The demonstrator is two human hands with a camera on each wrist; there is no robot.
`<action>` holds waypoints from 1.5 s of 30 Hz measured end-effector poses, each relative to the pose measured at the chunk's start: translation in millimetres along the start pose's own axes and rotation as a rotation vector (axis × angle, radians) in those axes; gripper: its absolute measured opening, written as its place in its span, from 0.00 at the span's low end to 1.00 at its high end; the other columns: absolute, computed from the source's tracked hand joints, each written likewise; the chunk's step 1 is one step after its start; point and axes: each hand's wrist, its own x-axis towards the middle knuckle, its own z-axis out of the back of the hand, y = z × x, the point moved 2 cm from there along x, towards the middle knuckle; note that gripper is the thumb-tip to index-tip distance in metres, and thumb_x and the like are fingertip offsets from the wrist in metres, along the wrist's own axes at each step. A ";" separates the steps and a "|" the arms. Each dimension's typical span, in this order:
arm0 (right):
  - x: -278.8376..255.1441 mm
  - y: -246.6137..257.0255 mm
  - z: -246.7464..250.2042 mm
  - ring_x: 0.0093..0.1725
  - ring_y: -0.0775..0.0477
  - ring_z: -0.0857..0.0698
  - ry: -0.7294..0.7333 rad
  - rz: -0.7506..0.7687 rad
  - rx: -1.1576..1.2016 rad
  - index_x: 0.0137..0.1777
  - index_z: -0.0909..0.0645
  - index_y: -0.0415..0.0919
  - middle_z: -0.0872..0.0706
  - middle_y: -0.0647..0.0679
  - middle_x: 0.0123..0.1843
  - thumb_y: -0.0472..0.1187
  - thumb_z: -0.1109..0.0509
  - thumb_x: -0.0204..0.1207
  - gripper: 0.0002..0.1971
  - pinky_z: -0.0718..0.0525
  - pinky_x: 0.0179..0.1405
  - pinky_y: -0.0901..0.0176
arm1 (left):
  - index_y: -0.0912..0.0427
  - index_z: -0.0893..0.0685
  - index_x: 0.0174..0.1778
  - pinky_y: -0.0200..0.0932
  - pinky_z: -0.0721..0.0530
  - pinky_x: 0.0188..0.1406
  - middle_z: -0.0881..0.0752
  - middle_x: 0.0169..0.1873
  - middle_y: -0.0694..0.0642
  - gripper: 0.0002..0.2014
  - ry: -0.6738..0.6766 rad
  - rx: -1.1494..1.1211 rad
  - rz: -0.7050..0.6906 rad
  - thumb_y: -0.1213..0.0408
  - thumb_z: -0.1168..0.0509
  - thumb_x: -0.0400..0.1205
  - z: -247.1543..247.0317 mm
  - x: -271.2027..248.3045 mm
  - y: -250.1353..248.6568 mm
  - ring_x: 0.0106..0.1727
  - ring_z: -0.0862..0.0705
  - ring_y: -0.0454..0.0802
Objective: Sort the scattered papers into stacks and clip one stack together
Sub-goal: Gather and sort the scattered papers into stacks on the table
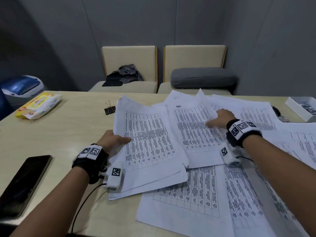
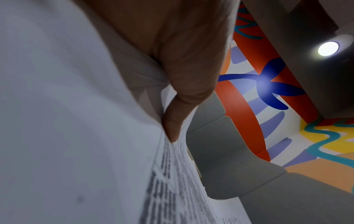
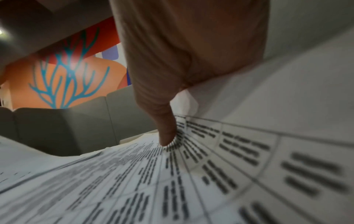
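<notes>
White printed sheets with tables lie scattered over the right half of the beige table [image 1: 68,134]. My left hand [image 1: 116,141] grips the left edge of a gathered stack of papers [image 1: 150,147], thumb on top; the left wrist view shows that thumb [image 2: 172,127] pinching the stack's edge [image 2: 76,121]. My right hand [image 1: 220,118] reaches into the loose sheets [image 1: 193,127] farther back, thumb pressed on one printed page and fingers tucked under an overlapping sheet [image 1: 253,113]; the right wrist view shows the thumb [image 3: 166,133] on the print [image 3: 210,174]. A black binder clip [image 1: 109,108] stands left of the stack, untouched.
A black phone [image 1: 25,183] lies at the near left. A yellow wipes pack [image 1: 39,106] sits at the far left, a book [image 1: 302,106] at the far right. Two beige chairs [image 1: 131,65] stand behind the table, one with a grey cushion [image 1: 203,77].
</notes>
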 end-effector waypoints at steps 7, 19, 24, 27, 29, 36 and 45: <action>-0.3 0.4 5.9 0.74 0.33 0.23 0.041 -0.084 0.088 0.81 0.34 0.35 0.24 0.36 0.77 0.44 0.15 0.64 0.47 0.22 0.69 0.47 | 0.70 0.23 0.67 0.34 0.15 0.33 0.16 0.39 0.54 0.19 -0.011 0.014 -0.029 0.80 0.34 0.80 -6.8 -10.0 -5.9 0.37 0.18 0.44; -78.9 47.5 105.5 0.46 0.57 0.15 -0.480 0.384 0.743 0.58 0.19 0.40 0.14 0.51 0.51 0.39 0.21 0.74 0.15 0.20 0.46 0.68 | 0.73 0.20 0.59 0.46 0.16 0.55 0.13 0.54 0.66 0.15 0.047 -0.038 0.033 0.81 0.31 0.77 1.0 2.7 -0.1 0.50 0.13 0.54; -75.3 53.5 65.2 0.48 0.45 0.09 -0.257 0.290 0.766 0.55 0.13 0.39 0.09 0.42 0.52 0.37 0.16 0.66 0.18 0.11 0.57 0.46 | 0.75 0.28 0.73 0.50 0.29 0.75 0.23 0.71 0.69 0.26 0.075 -0.068 0.062 0.70 0.31 0.80 0.2 -0.5 -6.7 0.69 0.21 0.60; -75.7 49.6 7.2 0.49 0.43 0.09 -0.086 0.196 0.681 0.57 0.13 0.38 0.08 0.41 0.54 0.39 0.16 0.67 0.19 0.12 0.55 0.51 | 0.56 0.33 0.81 0.53 0.30 0.77 0.27 0.77 0.55 0.32 0.161 -0.133 0.063 0.43 0.42 0.84 -2.5 -0.8 -8.1 0.77 0.27 0.57; -80.6 51.3 -29.7 0.53 0.42 0.11 0.034 0.166 0.616 0.65 0.18 0.37 0.10 0.39 0.59 0.39 0.20 0.71 0.22 0.13 0.55 0.52 | 0.46 0.24 0.76 0.56 0.19 0.67 0.20 0.73 0.55 0.34 0.175 -0.225 0.055 0.30 0.44 0.79 -4.3 1.3 -7.0 0.69 0.18 0.57; -99.7 69.6 -67.2 0.82 0.35 0.35 0.340 0.265 0.108 0.87 0.50 0.39 0.47 0.37 0.86 0.48 0.28 0.79 0.44 0.29 0.74 0.45 | 0.70 0.16 0.60 0.63 0.16 0.62 0.13 0.60 0.68 0.25 0.103 -0.150 -0.018 0.71 0.19 0.67 -26.3 -1.0 -0.2 0.62 0.15 0.70; -111.7 80.1 50.4 0.65 0.52 0.14 0.016 0.596 0.776 0.73 0.27 0.42 0.14 0.50 0.67 0.49 0.17 0.63 0.38 0.17 0.66 0.51 | 0.61 0.15 0.55 0.39 0.11 0.44 0.08 0.44 0.46 0.17 -0.044 -0.081 -0.810 0.78 0.24 0.72 -19.4 -74.0 -106.8 0.48 0.09 0.46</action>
